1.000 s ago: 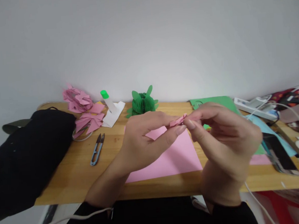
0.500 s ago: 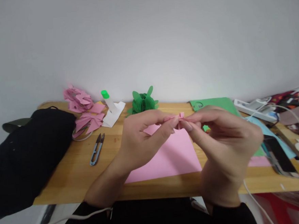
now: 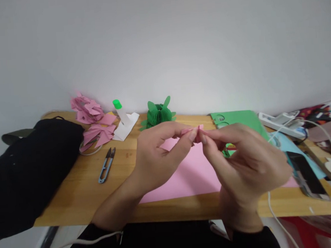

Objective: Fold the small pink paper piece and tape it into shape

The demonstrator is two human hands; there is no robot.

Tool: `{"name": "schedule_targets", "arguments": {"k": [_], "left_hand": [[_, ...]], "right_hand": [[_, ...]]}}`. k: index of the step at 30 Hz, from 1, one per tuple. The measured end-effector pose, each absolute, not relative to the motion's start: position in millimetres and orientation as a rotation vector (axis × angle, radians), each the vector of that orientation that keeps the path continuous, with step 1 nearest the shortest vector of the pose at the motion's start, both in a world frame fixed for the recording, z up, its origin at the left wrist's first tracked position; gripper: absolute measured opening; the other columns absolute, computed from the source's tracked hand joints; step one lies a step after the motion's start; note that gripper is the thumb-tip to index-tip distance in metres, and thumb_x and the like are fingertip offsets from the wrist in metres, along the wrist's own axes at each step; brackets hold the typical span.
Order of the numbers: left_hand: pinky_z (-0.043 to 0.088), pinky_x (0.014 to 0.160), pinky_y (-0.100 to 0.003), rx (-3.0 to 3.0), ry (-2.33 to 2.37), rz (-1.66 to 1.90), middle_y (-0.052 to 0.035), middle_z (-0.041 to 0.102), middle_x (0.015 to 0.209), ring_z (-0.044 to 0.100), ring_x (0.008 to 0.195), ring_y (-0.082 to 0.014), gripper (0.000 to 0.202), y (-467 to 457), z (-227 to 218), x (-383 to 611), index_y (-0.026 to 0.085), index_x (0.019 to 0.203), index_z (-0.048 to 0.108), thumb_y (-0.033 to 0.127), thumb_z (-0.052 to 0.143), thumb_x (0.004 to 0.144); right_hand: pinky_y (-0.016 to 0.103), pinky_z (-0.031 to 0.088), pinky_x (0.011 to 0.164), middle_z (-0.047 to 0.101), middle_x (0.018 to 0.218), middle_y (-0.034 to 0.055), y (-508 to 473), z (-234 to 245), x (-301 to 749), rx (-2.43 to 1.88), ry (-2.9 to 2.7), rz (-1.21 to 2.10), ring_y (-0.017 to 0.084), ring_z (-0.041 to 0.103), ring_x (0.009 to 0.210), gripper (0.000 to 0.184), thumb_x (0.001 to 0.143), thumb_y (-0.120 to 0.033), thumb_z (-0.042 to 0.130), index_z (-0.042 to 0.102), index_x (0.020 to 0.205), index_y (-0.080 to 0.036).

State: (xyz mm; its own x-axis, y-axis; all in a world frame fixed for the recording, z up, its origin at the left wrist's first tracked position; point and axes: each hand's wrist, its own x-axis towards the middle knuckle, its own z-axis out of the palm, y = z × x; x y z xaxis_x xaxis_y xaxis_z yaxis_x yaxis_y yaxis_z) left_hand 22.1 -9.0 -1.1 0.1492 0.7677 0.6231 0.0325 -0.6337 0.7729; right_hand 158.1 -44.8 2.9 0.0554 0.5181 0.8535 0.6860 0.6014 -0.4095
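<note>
The left hand point(image 3: 158, 151) and the right hand point(image 3: 245, 158) meet above the worktop point(image 3: 74, 198), each with a narrow grip, thumb and forefinger pinching the same small folded pink paper point(image 3: 200, 128) from either side. Below the grip lies a pink sheet point(image 3: 186, 175), partly covered by the hands. Behind the grip and a little left, against the wall point(image 3: 160, 45), sits a green paper ball point(image 3: 159, 115), its lower edge hidden by the left hand. Farther left are a glue stick point(image 3: 121, 112) with a green cap, a white paper point(image 3: 121, 133) beside it, and a heap of pink cut-outs point(image 3: 88, 110). Nearer and left lie small scissors point(image 3: 106, 166), then a black cloth item point(image 3: 43, 159). Right of the grip, a green folder point(image 3: 243, 117) lies partly behind the right hand; beyond it are a power strip point(image 3: 280, 125), a blue sheet point(image 3: 308, 157) and a phone point(image 3: 307, 174), all well apart from the grip.
</note>
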Motion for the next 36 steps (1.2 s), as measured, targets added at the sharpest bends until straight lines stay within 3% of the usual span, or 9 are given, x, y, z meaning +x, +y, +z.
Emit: {"name": "schedule_targets", "arguments": {"k": [26, 36], "left_hand": [[0.058, 0.061, -0.024, 1.845, 0.859, 1.64, 0.0026, 0.074, 0.071, 0.068, 0.064, -0.0109, 0.01, -10.0, -5.1, 23.9, 0.02, 0.074, 0.07, 0.014, 0.068, 0.081], [0.057, 0.062, -0.019, 1.749, 0.824, 1.615, 0.0021, 0.075, 0.071, 0.069, 0.065, -0.0093, 0.01, -7.1, -6.5, 23.7, 0.018, 0.073, 0.072, 0.012, 0.069, 0.08]], "right_hand": [[0.024, 0.042, 0.047, 0.061, 0.06, -0.0041, -43.1, -1.0, 152.4, -1.122, -1.576, -0.323, 0.008, 0.052, 0.05, 0.018, 0.076, -0.007, 0.072, 0.066, 0.082, -0.022], [0.024, 0.042, 0.047, 0.059, 0.058, -0.0064, -45.6, -0.4, 148.3, -1.17, -1.529, -0.308, 0.008, 0.05, 0.05, 0.016, 0.077, -0.008, 0.072, 0.067, 0.082, -0.023]]}}
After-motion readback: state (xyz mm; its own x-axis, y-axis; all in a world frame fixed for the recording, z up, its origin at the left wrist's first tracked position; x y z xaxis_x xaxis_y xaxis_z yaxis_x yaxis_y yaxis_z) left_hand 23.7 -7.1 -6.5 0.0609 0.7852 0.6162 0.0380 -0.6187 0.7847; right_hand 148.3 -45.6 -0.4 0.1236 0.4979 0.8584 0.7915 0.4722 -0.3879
